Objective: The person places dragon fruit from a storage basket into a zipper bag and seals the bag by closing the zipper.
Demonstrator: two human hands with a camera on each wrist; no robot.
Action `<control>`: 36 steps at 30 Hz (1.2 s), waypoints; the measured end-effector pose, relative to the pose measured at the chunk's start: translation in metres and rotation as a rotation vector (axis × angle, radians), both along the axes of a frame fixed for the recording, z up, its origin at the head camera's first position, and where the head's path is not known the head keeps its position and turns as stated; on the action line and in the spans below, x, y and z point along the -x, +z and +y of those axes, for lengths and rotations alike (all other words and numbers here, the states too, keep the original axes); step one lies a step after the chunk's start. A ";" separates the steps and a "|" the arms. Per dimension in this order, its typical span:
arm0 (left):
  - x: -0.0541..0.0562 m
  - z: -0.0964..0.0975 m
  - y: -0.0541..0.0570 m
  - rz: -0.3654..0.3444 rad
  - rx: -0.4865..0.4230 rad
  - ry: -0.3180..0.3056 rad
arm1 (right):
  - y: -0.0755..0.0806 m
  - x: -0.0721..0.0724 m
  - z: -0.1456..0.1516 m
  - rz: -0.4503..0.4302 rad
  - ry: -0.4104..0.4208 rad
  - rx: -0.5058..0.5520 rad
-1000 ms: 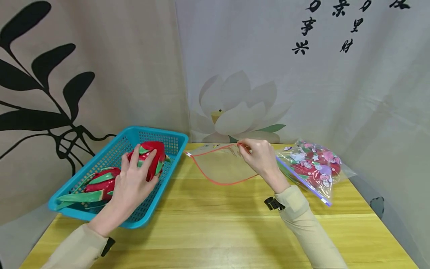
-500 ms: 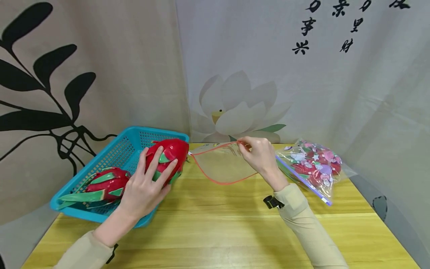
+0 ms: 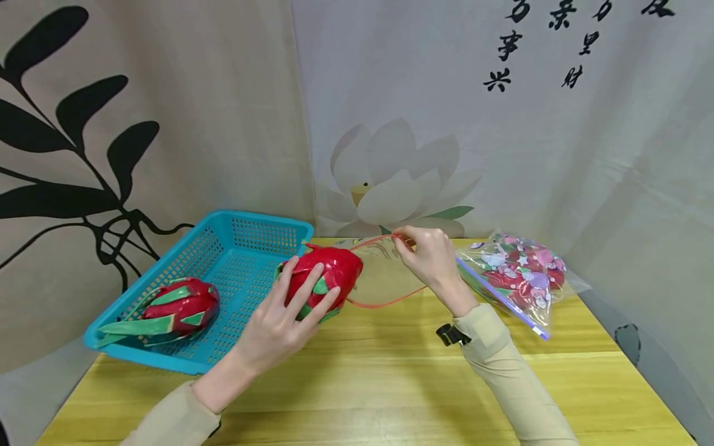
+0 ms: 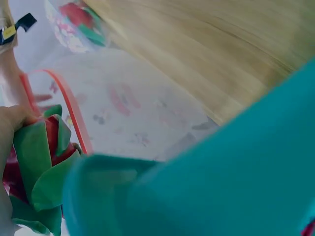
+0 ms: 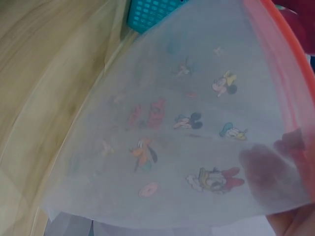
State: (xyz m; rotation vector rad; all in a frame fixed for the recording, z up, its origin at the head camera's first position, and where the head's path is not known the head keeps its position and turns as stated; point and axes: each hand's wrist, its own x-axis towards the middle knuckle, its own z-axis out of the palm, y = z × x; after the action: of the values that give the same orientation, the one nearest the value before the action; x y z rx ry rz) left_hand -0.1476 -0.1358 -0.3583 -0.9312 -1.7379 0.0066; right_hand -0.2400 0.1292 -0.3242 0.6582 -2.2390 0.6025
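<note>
Carried rightward since the earlier frame, a red dragon fruit [image 3: 341, 267] with green scales is now out past the right side of the blue basket [image 3: 253, 263], at the mouth of a clear bag [image 3: 385, 275]. Its holder, the left hand [image 3: 277, 330], has its fingers spread over the fruit, gripping it from above and the near side. From the head view the fruit covers the left end of the bag's red-orange rim; whether the two touch, I cannot tell. Meanwhile the right hand [image 3: 434, 266] keeps its place, pinching that rim at its upper right so the mouth gapes toward the fruit. Small cartoon figures [image 5: 216, 179] show on the bag's film in the right wrist view. A second dragon fruit [image 3: 186, 306] lies in the basket's near left part. Farther right on the wooden table [image 3: 362, 384] rests a filled bag [image 3: 521, 272] with a purple slider strip, red and green showing through its printed film.
</note>
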 end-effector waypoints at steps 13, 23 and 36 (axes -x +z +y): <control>0.000 0.026 -0.007 -0.018 0.217 0.026 | 0.001 -0.004 -0.001 -0.028 0.018 -0.004; 0.006 0.041 -0.005 -0.058 0.200 0.076 | 0.002 -0.010 -0.006 -0.068 0.057 0.001; 0.010 0.050 -0.010 -0.005 0.334 0.062 | 0.006 -0.009 -0.012 -0.083 0.055 0.021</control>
State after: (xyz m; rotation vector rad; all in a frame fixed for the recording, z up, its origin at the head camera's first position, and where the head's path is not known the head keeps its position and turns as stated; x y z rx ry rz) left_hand -0.1576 -0.0858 -0.3687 -1.1172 -1.8012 0.3443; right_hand -0.2310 0.1171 -0.3183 0.6978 -2.2945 0.6921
